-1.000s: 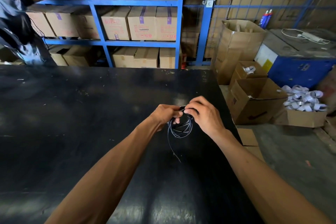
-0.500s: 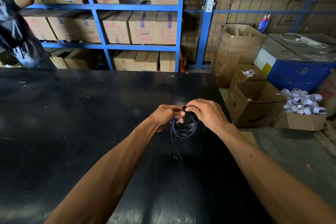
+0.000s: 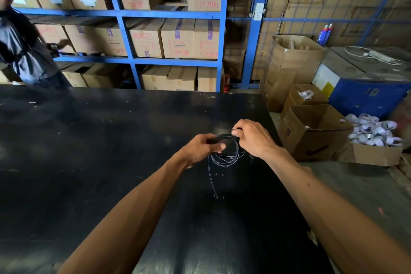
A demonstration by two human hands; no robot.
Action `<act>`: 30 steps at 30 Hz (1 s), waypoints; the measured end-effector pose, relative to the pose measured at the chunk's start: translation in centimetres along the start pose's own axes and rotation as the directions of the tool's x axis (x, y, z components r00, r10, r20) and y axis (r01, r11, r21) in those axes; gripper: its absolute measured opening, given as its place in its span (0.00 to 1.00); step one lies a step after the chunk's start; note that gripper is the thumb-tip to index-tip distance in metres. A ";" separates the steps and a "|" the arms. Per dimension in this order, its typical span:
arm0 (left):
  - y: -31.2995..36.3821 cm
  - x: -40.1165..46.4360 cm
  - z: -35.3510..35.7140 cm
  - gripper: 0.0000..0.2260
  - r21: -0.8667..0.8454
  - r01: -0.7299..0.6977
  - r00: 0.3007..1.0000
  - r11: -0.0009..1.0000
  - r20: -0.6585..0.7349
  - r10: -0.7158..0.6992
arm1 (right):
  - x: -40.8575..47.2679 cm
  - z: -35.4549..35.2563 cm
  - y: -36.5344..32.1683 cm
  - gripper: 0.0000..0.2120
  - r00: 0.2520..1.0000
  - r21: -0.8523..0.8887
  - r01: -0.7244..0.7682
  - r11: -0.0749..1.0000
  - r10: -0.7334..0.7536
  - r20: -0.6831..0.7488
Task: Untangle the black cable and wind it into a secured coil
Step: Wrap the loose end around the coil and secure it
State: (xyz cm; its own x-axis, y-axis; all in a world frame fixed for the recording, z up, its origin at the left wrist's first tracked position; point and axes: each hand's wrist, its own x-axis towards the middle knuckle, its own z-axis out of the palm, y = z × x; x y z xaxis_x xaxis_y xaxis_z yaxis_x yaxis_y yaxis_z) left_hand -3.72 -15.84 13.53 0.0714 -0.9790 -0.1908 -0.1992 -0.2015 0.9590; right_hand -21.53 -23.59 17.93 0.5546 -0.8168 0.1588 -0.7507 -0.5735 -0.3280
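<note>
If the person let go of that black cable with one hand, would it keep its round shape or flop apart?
Probably flop. The black cable looks thin, its loops already spread unevenly below the left hand and right hand, and a loose tail dangles toward the black table. It seems light, since fingertip pinches hold it. No tie is visible, so the coil would likely spring open.

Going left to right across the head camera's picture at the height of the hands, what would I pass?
Bare black table → left hand → black cable, coiled and held between both hands → right hand → open cardboard box on the floor → box of white rolls.
</note>
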 end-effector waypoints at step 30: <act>3.9 3.2 -0.5 0.08 -0.617 -0.102 0.773 0.780 -0.543 -0.328 | -3.6 1.2 -1.5 0.09 0.967 0.075 0.254 0.964 -0.252 -0.043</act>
State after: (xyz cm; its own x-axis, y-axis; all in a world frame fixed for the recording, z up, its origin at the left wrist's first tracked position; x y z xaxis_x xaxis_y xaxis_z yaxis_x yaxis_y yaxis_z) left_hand -3.76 -19.77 16.73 0.6510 -0.6744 -0.3486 0.4404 -0.0385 0.8970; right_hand -21.94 -19.73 16.69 0.7096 -0.6482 0.2763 -0.5558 -0.7559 -0.3459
